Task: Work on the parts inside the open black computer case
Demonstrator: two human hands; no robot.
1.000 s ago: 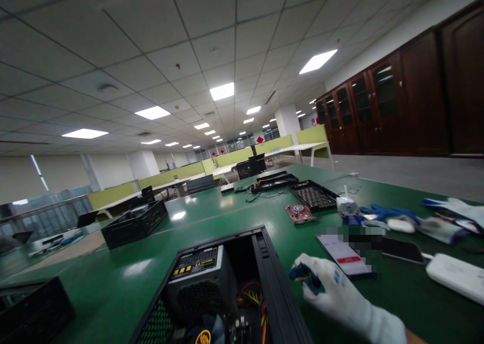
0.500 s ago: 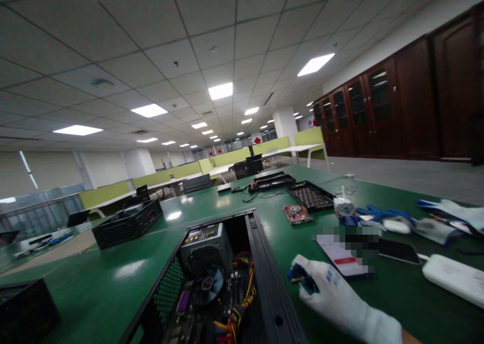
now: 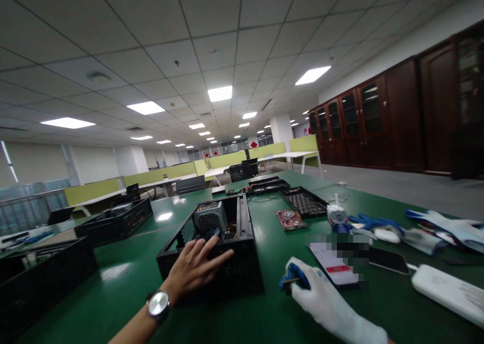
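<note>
Worktop (image 3: pixel 124 283): green, glossy, mirrors the ceiling lights; long, runs far into the room.

Computer case (image 3: pixel 215 243): black sheet metal, boxy, lid off, open side up near the middle of the worktop. Perforated mesh on its left wall; grey power supply (image 3: pixel 207 217) at the far end, coloured wires beside it. Lying flat probably keeps the inside reachable from above.

Left hand (image 3: pixel 196 268): bare, watch (image 3: pixel 158 303) on the wrist, fingers spread and laid flat over the near top edge of the case, pressing rather than gripping, likely to steady it.

Right hand (image 3: pixel 321 298): white knit glove, curled shut around a small blue-handled tool (image 3: pixel 293 278), resting on the worktop just right of the case. Tool tip hidden.

Right side, smaller items: white power bank (image 3: pixel 446 292), dark phone (image 3: pixel 387 260), loose blue-and-white gloves (image 3: pixel 446 227). Farther off, a black perforated tray (image 3: pixel 302 201) and a red circuit board (image 3: pixel 289 218), lying flat.
</note>
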